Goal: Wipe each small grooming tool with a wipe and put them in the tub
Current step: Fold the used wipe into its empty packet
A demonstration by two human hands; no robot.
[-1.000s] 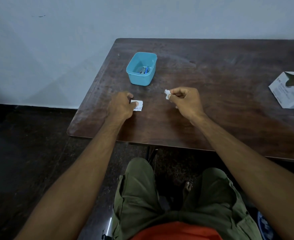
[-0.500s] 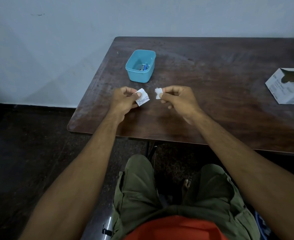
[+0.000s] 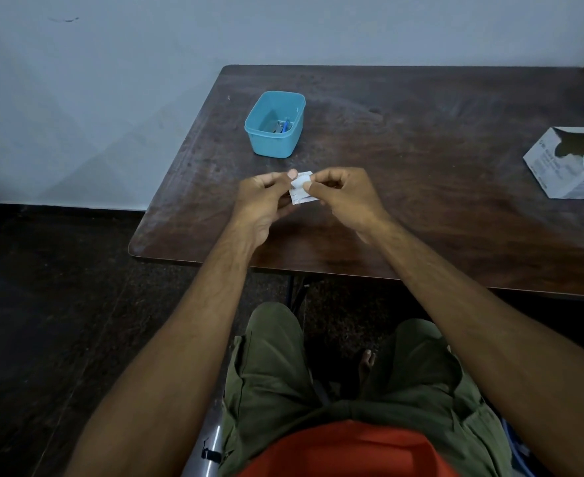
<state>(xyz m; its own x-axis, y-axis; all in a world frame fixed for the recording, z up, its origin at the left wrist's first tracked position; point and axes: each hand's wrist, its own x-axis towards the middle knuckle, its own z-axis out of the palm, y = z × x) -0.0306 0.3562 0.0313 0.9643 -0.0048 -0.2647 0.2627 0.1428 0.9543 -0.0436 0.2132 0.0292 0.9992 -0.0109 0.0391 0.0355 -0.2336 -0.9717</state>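
Observation:
A light blue tub (image 3: 275,125) stands on the dark wooden table (image 3: 421,139), with small grooming tools (image 3: 281,126) lying inside, one with a blue part. Just in front of the tub, my left hand (image 3: 266,197) and my right hand (image 3: 344,194) meet above the table. Between their fingertips is a small white wipe sachet (image 3: 301,191) with printed lines. My left thumb and fingers pinch its left edge. My right fingers pinch its upper right part together with a small white wad, which is mostly hidden.
An open white cardboard box (image 3: 572,163) sits at the table's right edge. A pale wall runs behind the table. The table's near edge lies over my knees, with dark floor to the left.
My left hand lifted the sachet off the table. Both hands came together in front of the tub, so the right hand's white wad now touches the sachet.

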